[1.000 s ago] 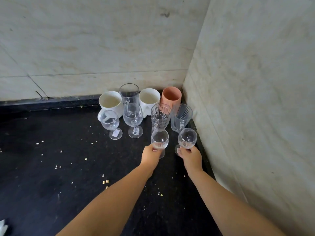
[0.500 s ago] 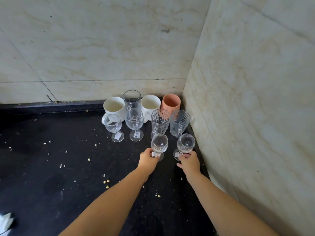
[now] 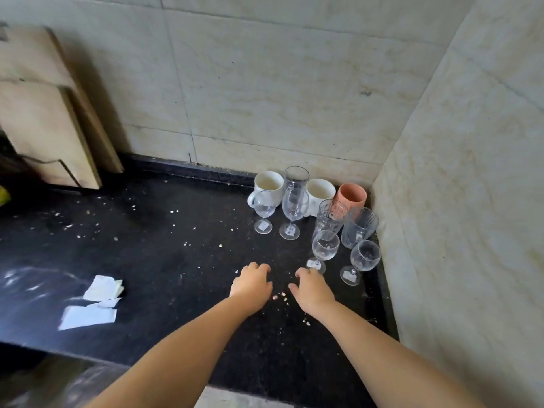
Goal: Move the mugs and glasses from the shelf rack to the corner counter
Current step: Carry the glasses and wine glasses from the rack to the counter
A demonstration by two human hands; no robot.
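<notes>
Glasses (image 3: 325, 248) and mugs (image 3: 268, 184) stood together in corner of black counter (image 3: 176, 260). Two front glasses let go moments ago. Left hand (image 3: 251, 282) and right hand (image 3: 312, 287) pulled back, fingers loosely curled, nothing held. More may be fetched from rack.

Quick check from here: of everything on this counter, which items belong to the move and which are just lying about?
Part of the job:
- two white mugs
- pink cup
- four stemmed glasses
- three taller glasses

Just lying about:
- paper scraps
- crumbs
- leaning boards
</notes>
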